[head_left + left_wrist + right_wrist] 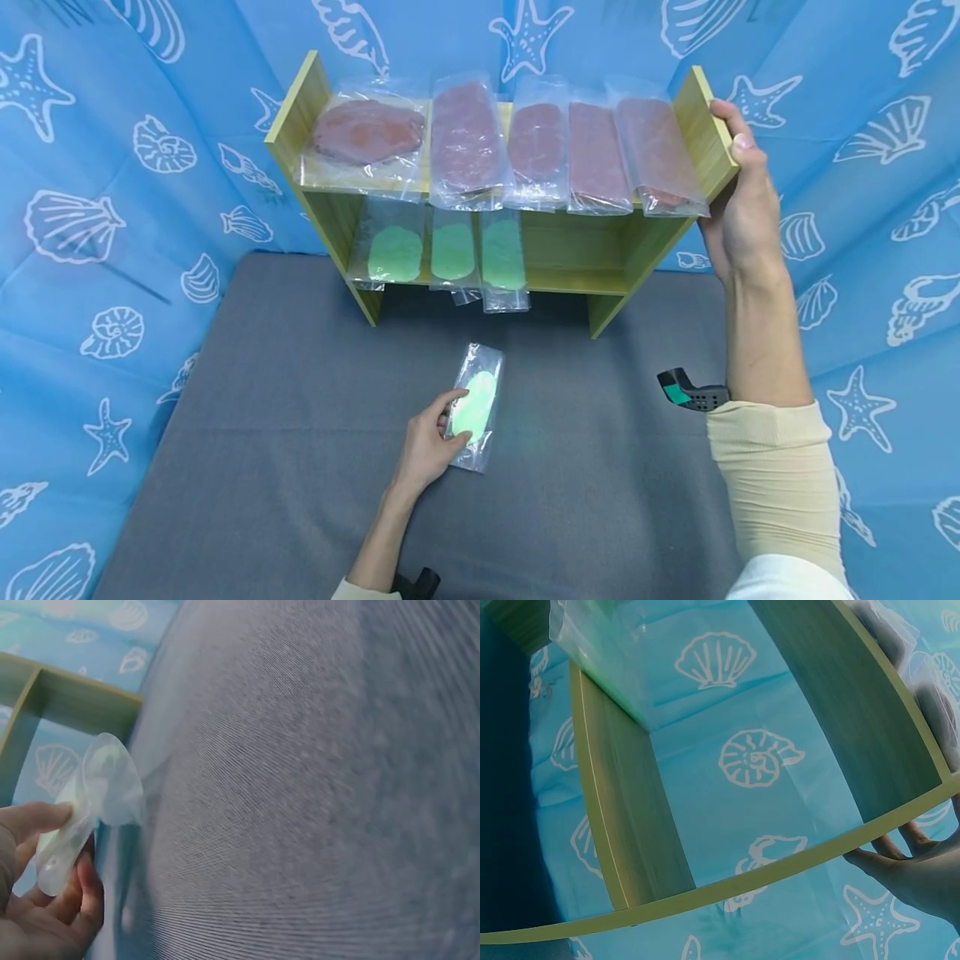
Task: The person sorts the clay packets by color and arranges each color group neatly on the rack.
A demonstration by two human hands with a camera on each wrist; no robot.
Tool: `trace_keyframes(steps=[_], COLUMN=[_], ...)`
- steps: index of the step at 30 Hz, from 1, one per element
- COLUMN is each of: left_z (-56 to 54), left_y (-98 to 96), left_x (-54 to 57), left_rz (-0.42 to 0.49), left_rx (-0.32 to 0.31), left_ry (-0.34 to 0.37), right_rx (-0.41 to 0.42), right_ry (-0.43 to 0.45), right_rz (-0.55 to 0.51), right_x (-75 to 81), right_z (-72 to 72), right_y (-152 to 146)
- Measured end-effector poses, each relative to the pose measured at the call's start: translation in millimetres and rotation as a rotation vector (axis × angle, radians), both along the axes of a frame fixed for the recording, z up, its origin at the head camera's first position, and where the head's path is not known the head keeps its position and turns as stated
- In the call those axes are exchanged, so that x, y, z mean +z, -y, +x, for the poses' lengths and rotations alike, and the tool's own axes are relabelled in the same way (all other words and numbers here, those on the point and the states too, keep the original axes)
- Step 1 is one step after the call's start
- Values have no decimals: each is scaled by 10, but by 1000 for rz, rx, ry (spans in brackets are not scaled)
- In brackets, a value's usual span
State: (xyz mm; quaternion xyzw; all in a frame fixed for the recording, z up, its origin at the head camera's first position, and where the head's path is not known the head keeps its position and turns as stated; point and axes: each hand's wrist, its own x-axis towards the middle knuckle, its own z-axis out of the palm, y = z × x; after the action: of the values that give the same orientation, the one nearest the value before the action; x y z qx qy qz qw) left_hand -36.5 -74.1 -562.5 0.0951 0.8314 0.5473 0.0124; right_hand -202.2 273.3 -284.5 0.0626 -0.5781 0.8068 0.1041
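Note:
My left hand pinches a clear plastic bag holding a pale green oval piece. In the head view it appears over the grey cloth, below the shelf. The left wrist view shows the bag bent between thumb and fingers. At the right end of a two-tier wooden shelf, my right hand grips the side panel. Its fingers lie along the panel's outer side in the right wrist view; part of that hand is cut off there.
Bagged reddish-brown slabs line the upper tier. Three bags with green pieces stand on the left and middle of the lower tier. A grey cloth covers the table, and blue shell-print curtains surround it.

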Motion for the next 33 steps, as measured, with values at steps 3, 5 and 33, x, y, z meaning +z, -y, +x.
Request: trace_keyframes(steps=[3, 5, 33], left_z=[22, 37, 157], left_y=[-6, -14, -116], left_x=[70, 125, 1118], left_rz=[68, 98, 351], left_rx=[-4, -7, -92], left_ry=[40, 66, -210], right_rx=[-2, -3, 14], right_ry=[0, 1, -8], right_rz=[2, 1, 3], right_x=[3, 4, 8], right_z=[4, 4, -2], right_y=[0, 1, -14])
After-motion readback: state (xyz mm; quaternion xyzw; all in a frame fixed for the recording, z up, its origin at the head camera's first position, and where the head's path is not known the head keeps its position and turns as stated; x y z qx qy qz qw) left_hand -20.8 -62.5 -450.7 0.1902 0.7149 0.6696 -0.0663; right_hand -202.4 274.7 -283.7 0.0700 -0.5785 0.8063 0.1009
